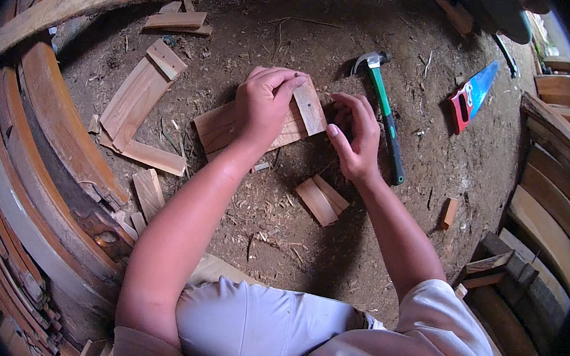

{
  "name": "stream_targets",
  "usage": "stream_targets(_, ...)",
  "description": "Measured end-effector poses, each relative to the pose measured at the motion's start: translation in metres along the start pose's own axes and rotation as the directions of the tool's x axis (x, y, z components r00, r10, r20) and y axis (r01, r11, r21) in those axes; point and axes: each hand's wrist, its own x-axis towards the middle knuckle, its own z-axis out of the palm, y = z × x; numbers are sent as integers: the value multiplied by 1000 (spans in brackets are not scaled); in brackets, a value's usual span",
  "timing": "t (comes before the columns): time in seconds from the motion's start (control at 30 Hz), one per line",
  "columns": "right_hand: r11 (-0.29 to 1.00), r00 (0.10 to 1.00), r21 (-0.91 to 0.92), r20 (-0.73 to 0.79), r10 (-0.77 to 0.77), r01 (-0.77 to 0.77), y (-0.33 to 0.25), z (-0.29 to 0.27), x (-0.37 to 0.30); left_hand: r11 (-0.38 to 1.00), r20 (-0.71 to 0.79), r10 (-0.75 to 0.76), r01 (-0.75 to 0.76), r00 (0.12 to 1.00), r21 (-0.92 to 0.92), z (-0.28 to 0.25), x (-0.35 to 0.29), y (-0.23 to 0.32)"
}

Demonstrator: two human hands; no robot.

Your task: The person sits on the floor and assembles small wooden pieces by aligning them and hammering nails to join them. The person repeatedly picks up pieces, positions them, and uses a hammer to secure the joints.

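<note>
My left hand (263,103) is closed in a pinch at the upper end of a small wooden crosspiece (311,108). A small dark nail head (297,75) shows at its fingertips. The crosspiece lies across the right end of wider wooden boards (215,126), and another dark nail head (309,104) sits in its face. Beside the crosspiece's right edge, my right hand (357,138) has curved fingers apart from the thumb, with nothing visible in them. A claw hammer (387,112) with a green and black handle lies on the ground just right of that hand.
A red-handled saw (464,102) lies farther right. Another joined board assembly (139,101) rests at the left, and short wood pieces (322,200) lie below my hands. Curved planks (66,118) are stacked along the left, with more timber (545,231) along the right.
</note>
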Motion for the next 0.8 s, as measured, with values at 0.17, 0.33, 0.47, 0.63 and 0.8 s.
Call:
stream_targets(0.17,1000,1000,10,-12,-3,3,0,0,0,999,-2,-19,19,1000,-36,3,-1,-2)
stream_targets(0.33,999,1000,43,-27,1,0,2,1,-2,998,-5,60,-60,998,29,2,0,-4)
stream_targets(0.47,999,999,48,-33,25,-24,1,-2,-3,991,0,114,-114,993,66,3,3,0)
stream_targets(0.63,815,951,-579,-228,-206,38,-21,-24,-18,966,32,184,-186,983,178,-1,4,5)
stream_targets(0.8,512,956,-807,-248,157,-293,-9,-64,-51,991,-28,131,-132,991,-22,7,0,-2)
